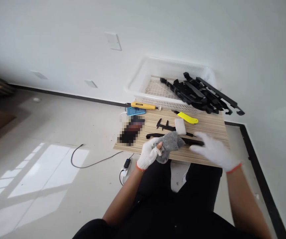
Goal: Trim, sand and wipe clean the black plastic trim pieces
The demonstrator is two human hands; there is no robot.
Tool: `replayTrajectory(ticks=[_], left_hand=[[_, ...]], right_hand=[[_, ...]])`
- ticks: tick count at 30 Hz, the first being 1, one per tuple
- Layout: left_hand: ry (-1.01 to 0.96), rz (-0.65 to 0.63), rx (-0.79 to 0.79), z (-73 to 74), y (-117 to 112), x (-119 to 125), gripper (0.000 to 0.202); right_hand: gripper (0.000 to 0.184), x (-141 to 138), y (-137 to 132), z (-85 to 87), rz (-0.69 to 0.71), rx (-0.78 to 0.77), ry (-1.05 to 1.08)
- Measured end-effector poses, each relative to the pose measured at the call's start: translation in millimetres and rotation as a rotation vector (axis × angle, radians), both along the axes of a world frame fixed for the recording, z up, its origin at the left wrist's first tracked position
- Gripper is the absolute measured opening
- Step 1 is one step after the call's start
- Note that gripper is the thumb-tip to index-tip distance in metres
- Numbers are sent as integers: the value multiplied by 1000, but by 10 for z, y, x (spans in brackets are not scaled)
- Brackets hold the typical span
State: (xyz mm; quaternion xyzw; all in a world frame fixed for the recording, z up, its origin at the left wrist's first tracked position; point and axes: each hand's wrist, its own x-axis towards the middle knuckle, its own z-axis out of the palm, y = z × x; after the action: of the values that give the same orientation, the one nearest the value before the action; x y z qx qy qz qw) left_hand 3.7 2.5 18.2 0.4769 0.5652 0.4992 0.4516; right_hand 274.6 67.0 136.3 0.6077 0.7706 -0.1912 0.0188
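My left hand (148, 155), in a white knit glove with an orange cuff, is closed on a grey cloth (169, 146). The cloth lies over the middle of a long black plastic part (194, 142), whose ends show on both sides; whether the hand also grips the part is hidden. At the part's right end is my right hand (214, 149), gloved alike and blurred by motion, its thumb and fingers apart. Just beyond the cloth lie a black caliper (166, 126) and a small white box (180, 126).
A white plastic basket (139, 81) with several black plastic parts (197, 94) stands at the table's (152, 116) back. Nearby lie a yellow-handled tool (143, 105), a yellow-handled knife (188, 118), a blue object (136, 111) and a pixelated item (131, 131). A cable (93, 167) trails on the floor.
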Motion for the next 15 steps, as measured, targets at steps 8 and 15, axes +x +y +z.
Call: replayTrajectory(ticks=[8,15], left_hand=[[223,-116,148,426,94,257,29],[538,-120,409,755,467,675,42]], right_hand=[[31,-356,-467,-725,46,205,572],[35,-129,-495,-1177,-29,550,245]])
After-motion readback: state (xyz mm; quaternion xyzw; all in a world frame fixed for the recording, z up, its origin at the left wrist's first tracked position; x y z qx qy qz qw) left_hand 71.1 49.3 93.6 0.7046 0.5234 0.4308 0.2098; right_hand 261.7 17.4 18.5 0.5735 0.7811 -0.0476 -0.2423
